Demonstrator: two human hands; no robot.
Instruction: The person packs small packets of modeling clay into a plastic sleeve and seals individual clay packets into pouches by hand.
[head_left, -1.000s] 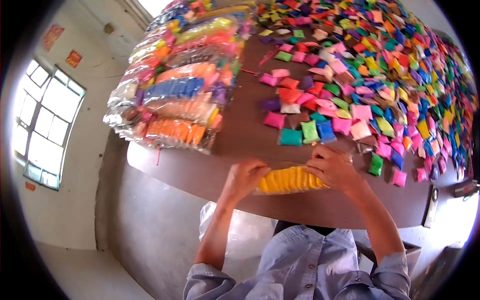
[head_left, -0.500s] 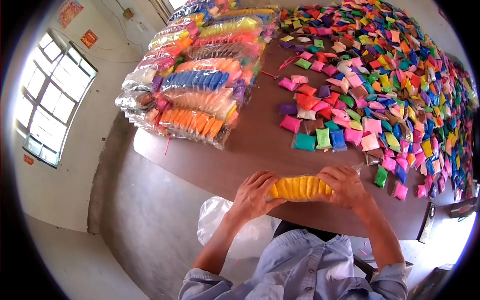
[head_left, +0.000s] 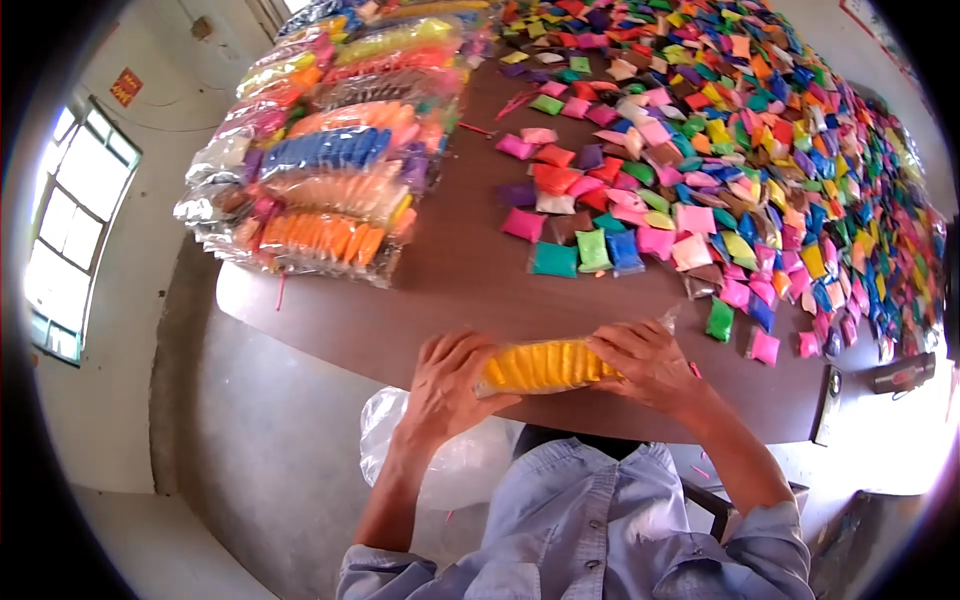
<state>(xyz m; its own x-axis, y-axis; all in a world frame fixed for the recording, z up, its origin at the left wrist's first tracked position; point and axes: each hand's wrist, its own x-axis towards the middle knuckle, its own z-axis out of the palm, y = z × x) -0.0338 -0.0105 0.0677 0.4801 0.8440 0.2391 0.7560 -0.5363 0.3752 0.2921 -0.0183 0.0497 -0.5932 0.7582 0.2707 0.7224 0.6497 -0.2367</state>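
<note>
A clear bag with a row of yellow packets (head_left: 545,366) is held between my two hands over the table's front edge. My left hand (head_left: 455,385) wraps round the bag's left end, fingers on top and thumb below. Round its right end my right hand (head_left: 645,362) is closed, with a bit of clear plastic sticking up past the fingers. Beyond the hands lie loose small packets, among them a teal one (head_left: 555,259), a light green one (head_left: 593,250) and a blue one (head_left: 626,252).
Filled clear bags of coloured packets (head_left: 325,240) are stacked at the table's left. A wide heap of loose packets (head_left: 720,190) covers the right side of the brown table (head_left: 450,290). Empty clear plastic (head_left: 470,465) hangs below the front edge. A stool (head_left: 715,500) stands under the table.
Over the last second my left hand has gone from pinching the bag's end to wrapping round it, and my right hand has settled round the other end. The camera view has shifted.
</note>
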